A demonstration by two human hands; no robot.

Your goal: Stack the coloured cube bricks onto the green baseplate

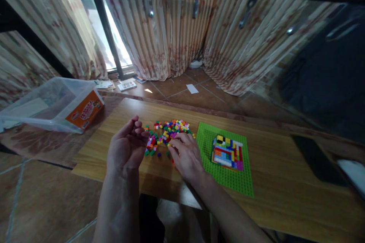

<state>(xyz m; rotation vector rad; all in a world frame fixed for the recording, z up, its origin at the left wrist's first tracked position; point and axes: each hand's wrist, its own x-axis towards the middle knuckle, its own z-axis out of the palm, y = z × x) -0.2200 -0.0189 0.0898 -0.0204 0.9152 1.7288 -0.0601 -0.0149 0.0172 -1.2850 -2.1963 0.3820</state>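
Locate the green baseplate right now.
In the head view, the green baseplate lies on the wooden table, right of the loose bricks and the right hand.

We see a counter [273, 159] of smooth, wood-look boards with a low sheen. Baseplate [208, 167]: green plastic, studded. Small bricks [173, 129]: bright, hard-looking plastic. Bin [54, 98]: clear, smooth plastic, with a printed orange label [85, 111]. Curtains [176, 30]: striped cloth, softly pleated. Floor [171, 89]: brown tile, faintly glossy; white sheet [192, 89] on it looks like matt paper. Clip [195, 0]: shiny, metal-looking.
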